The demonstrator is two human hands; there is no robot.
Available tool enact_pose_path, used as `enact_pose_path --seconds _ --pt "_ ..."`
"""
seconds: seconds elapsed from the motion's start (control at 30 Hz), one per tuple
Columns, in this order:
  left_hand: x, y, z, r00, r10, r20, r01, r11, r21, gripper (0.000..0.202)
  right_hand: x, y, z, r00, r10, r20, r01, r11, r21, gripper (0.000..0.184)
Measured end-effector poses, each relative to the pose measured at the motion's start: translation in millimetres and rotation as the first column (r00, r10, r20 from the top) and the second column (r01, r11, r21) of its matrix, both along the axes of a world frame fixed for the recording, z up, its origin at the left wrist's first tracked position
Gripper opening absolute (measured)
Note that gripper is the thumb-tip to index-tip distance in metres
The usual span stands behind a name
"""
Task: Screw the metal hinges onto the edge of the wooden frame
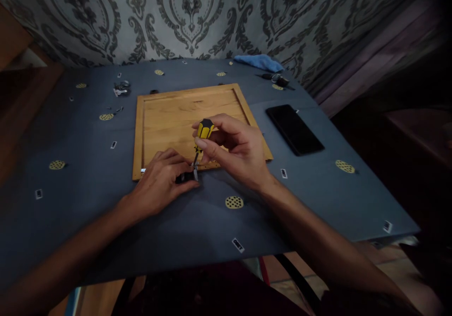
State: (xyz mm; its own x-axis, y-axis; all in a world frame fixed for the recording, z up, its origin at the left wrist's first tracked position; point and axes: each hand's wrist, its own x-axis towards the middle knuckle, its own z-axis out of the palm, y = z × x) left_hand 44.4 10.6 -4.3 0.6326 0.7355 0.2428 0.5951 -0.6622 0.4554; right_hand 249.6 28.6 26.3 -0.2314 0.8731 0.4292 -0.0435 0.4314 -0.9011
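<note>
My right hand (pixel 236 149) pinches the yellow-and-black handle of a short screwdriver (pixel 205 130). The screwdriver slants down, its tip at a small metal hinge (pixel 195 172) by the near edge of a framed wooden door panel (pixel 169 118). My left hand (pixel 164 177) is closed around that hinge, thumb in front and fingers behind, and covers much of it. Whether the tip sits in a screw cannot be made out. The panel lies flat on the table.
A blue-grey patterned cloth covers the table (pixel 88 226). Another metal hinge (pixel 122 88) and a few small screws (pixel 120 109) lie at the back left. To the right is a black phone (pixel 294 130); behind it are a dark tool (pixel 277 79) and a blue cloth (pixel 259 62).
</note>
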Motion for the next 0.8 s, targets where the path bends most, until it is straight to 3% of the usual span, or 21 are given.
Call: enact_pose_path --seconds 0.1,0.27,0.43,0.8 --pt "0.1 0.0 -0.4 1.0 0.009 0.003 -0.009 1.0 -0.017 0.019 -1.7 -0.3 -0.6 0.998 -0.063 0.011 0.062 0.997 0.041 0.039" --pt "0.1 0.5 0.3 1.0 0.001 -0.02 -0.001 1.0 0.003 0.018 -4.9 -2.7 -0.8 0.996 -0.07 -0.051 0.07 0.998 0.002 0.043" --pt "-0.5 0.1 1.2 1.0 -0.002 -0.017 0.002 0.999 0.045 0.02 -5.6 -4.2 2.8 0.968 -0.215 -0.128 0.219 0.976 0.015 0.042" --pt "-0.1 0.2 0.9 1.0 0.008 -0.02 -0.007 1.0 0.028 0.02 -5.7 -0.2 -5.4 0.987 -0.134 -0.084 0.136 0.991 0.02 0.04"
